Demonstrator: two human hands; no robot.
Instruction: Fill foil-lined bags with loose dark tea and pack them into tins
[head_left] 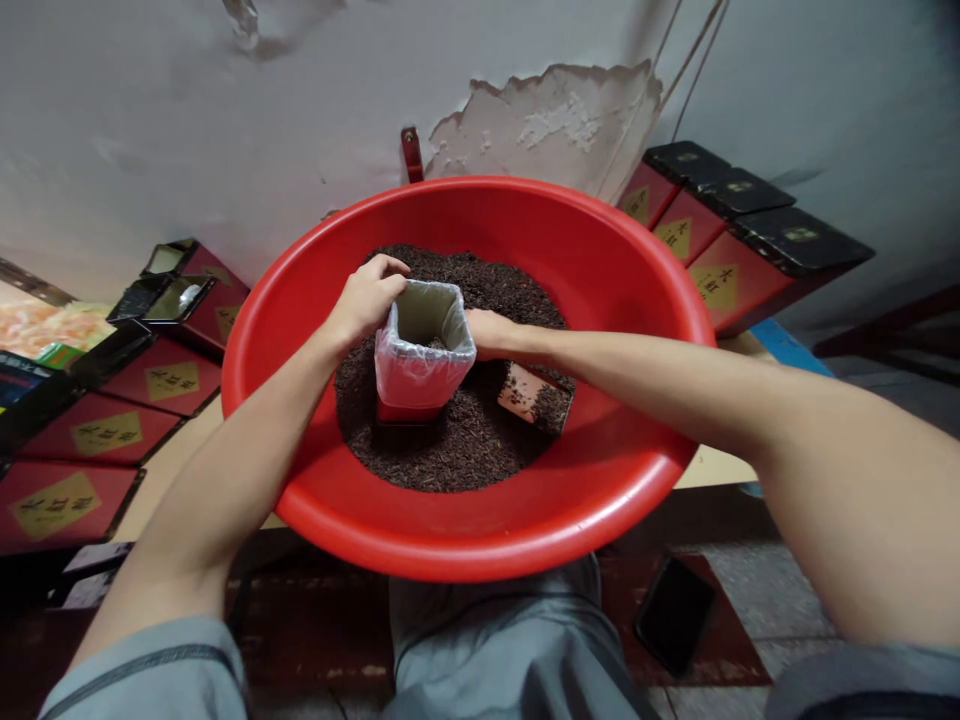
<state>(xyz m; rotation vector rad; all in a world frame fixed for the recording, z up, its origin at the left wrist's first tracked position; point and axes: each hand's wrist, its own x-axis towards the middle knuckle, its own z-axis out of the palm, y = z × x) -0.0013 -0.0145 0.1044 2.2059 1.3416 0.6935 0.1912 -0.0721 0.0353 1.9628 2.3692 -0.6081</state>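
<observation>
A square red tin [412,385] lined with a clear plastic bag stands upright on dark loose tea leaves [472,450]. Its top is open, and some dark leaves show low inside. My left hand [369,300] grips the tin at its back left corner, fingers bent over the rim. At the tin's right side, my right hand [489,335] is closed against it, with its fingertips hidden. A small orange-tan scoop-like box [519,392], dotted with leaves, lies tilted on the tea, below my right wrist. All this sits within a wide red plastic basin [480,555].
Several red-and-black tins with yellow diamond labels stand left [109,430], some lidless. Lidded tins [716,270] stand right. The basin rests on a pale board [165,465]. A black phone-like object [675,615] lies below right; a wall [300,110] rises behind.
</observation>
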